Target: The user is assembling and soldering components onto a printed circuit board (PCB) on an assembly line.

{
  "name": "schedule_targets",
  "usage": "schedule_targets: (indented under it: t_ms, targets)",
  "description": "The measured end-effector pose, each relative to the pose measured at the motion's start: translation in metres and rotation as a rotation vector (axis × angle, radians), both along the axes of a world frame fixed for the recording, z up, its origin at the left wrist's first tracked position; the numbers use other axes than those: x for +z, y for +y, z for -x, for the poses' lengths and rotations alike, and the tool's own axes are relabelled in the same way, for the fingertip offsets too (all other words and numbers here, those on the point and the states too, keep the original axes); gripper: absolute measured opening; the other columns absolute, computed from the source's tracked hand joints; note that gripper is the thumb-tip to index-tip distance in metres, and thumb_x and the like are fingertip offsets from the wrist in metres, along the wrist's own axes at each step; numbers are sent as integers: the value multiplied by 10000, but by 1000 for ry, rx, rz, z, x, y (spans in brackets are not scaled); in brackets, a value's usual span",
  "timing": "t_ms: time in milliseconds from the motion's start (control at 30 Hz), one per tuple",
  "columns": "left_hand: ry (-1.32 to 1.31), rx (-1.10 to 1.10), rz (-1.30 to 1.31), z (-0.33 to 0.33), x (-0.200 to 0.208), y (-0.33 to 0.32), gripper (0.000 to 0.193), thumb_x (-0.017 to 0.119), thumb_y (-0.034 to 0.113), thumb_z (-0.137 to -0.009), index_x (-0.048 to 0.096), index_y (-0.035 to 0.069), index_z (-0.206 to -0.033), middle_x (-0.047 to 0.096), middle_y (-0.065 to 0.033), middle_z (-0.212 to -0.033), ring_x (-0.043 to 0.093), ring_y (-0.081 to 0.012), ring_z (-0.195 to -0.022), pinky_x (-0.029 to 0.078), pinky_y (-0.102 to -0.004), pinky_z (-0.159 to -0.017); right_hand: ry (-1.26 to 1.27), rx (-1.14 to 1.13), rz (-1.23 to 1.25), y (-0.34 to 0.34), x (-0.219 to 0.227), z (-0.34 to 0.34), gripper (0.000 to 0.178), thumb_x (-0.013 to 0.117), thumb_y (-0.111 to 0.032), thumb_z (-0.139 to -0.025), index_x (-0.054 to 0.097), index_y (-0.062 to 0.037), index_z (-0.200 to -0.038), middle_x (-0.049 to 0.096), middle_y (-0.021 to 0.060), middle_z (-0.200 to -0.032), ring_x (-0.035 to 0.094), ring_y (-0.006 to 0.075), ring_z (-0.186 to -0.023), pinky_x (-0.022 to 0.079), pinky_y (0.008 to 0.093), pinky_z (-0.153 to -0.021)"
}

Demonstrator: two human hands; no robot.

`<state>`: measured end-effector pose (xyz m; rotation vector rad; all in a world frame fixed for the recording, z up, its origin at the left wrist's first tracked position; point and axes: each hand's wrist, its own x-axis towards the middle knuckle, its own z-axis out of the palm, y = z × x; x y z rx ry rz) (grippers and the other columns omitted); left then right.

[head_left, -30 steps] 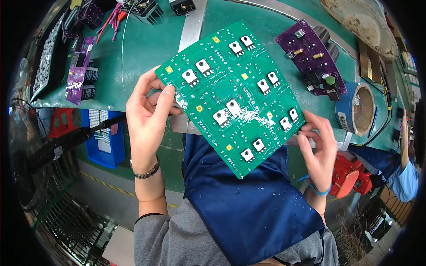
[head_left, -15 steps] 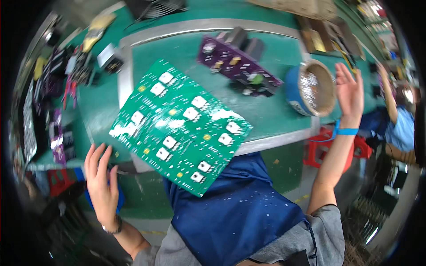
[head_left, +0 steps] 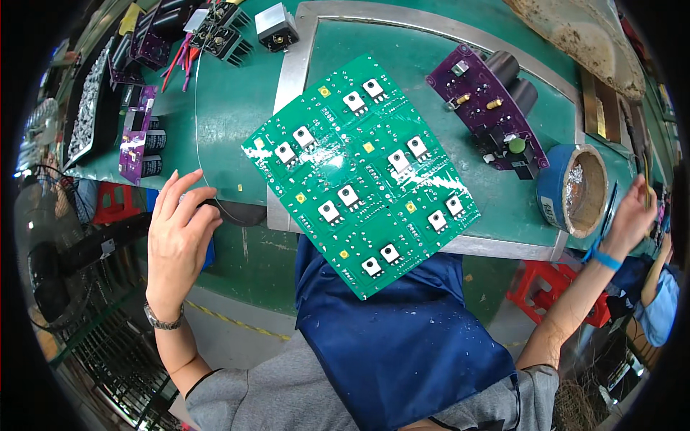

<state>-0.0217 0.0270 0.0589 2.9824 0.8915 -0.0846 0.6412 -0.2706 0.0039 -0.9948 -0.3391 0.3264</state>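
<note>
A large green circuit board with several white-faced transistors lies tilted across the bench's front edge, overhanging my blue apron. Left of it, my left hand is raised with curled fingers and a thin solder wire at the fingertips. The wire runs up toward the back of the bench. At the far right my right hand is closed around a slim yellow-and-dark soldering iron; its tip cannot be made out. Neither hand touches the board. A purple circuit board with black cylinders lies behind it.
A blue round pot with silvery residue stands at the right of the bench. Heat sinks, a white-grey block and a smaller purple board sit left. A metal frame borders the work area. A red stool is below.
My left fingers have curled, and a thin wire now shows at them. My right hand has moved outward and closed on the iron. The view has shifted, moving the bench things rightward.
</note>
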Motion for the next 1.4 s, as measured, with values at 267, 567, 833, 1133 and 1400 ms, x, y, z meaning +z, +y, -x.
schedule_targets:
  t_ms: [267, 567, 833, 1133, 1400]
  targets:
    - [73, -169, 50, 3, -15, -4, 193, 666, 65, -613, 602, 52, -795, 535, -44, -875, 514, -230, -919, 422, -366, -835, -197, -157, 229, 49, 77, 212, 522, 386, -99, -925, 190, 94, -1370, 195, 306, -1414, 233, 364, -1333, 275, 423, -1106]
    - [-596, 149, 267, -30, 37, -14, 184, 639, -75, -590, 636, 12, -753, 567, -56, -665, 503, -158, -553, 401, -265, -517, -781, 191, 418, 63, 74, 278, 339, 468, -262, -922, 519, 42, -1065, 543, 235, -977, 588, 204, -582, 499, 249, -589]
    - [-815, 173, 325, -93, -13, 12, 253, 633, -105, -672, 677, 21, -886, 533, -30, -727, 490, -67, -555, 377, -191, -449, -1397, 702, 624, 157, 91, 311, 273, 719, -161, -735, 647, 41, -903, 660, 190, -834, 666, 301, -687, 553, 343, -597]
    - [-849, 333, 0, -84, -29, 3, 308, 769, -54, -615, 711, 64, -893, 541, -11, -705, 512, -91, -596, 402, -217, -499, -1379, 819, 638, 180, 83, 320, 330, 767, -17, -606, 683, -13, -925, 644, 175, -826, 663, 253, -679, 547, 294, -556]
    - [-821, 264, -79, -92, -44, -2, 358, 792, -36, -610, 702, 96, -931, 505, 12, -714, 502, -94, -562, 407, -227, -471, -1405, 769, 703, 190, 71, 328, 281, 777, -35, -597, 716, -72, -870, 645, 140, -816, 660, 223, -665, 550, 278, -547]
